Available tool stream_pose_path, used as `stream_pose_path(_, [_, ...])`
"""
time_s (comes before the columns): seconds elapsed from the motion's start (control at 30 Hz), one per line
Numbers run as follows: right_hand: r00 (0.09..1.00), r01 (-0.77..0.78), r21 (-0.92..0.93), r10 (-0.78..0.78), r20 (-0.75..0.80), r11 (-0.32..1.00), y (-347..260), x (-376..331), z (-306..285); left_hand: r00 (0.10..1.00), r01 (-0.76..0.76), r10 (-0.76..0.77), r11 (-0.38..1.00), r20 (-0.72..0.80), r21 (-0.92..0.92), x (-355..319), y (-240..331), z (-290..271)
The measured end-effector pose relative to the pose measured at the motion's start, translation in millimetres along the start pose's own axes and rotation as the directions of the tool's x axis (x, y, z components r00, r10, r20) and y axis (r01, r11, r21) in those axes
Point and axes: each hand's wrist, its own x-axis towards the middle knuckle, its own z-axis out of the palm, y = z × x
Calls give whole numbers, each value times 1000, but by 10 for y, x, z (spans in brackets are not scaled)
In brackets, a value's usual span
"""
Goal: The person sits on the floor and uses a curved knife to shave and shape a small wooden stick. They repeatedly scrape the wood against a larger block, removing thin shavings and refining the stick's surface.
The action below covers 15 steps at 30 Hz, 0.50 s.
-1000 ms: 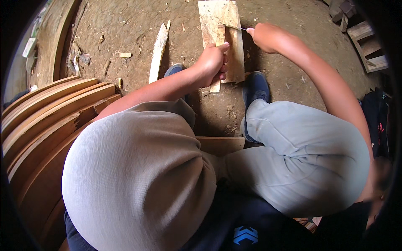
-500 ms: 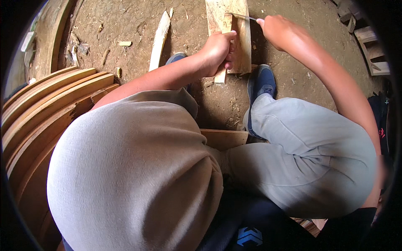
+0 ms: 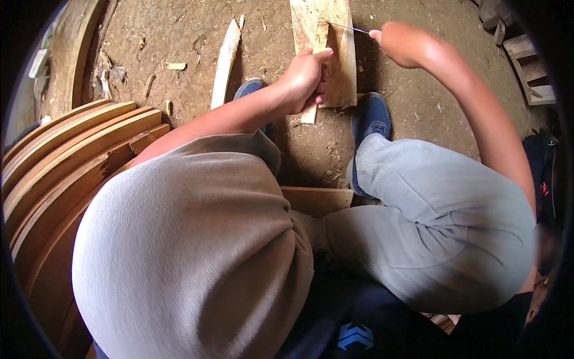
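My left hand is closed around a narrow wooden strip. The strip leans slightly, its lower end sticking out below my fingers and its upper end over a wide wooden board. In my closed right hand, off the board's right side, is a thin-bladed knife. Its blade points left, and the tip meets or overlaps the strip's upper end; whether it cuts in, I cannot tell. The handle is hidden in my fist.
A pointed piece of wood lies left of the board, near my left shoe. Curved planks are stacked at the left. Chips litter the dirt floor. A wooden frame stands far right. Another plank lies between my legs.
The lower end of the strip has swung slightly left with my left hand, so it leans more. The knife has shifted a little, and more of its blade shows.
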Motion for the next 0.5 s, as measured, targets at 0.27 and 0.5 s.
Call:
stream_pose_path(0.27, [966,-257,92,254,47,962,-156,-164,-86,1000,14,-14,1000,7,-4,44,1,66])
stream_pose_path(0.5, [975,-196,105,205,-84,975,-176,-147,-33,1000,17,-17,1000,22,-2,26,19,33])
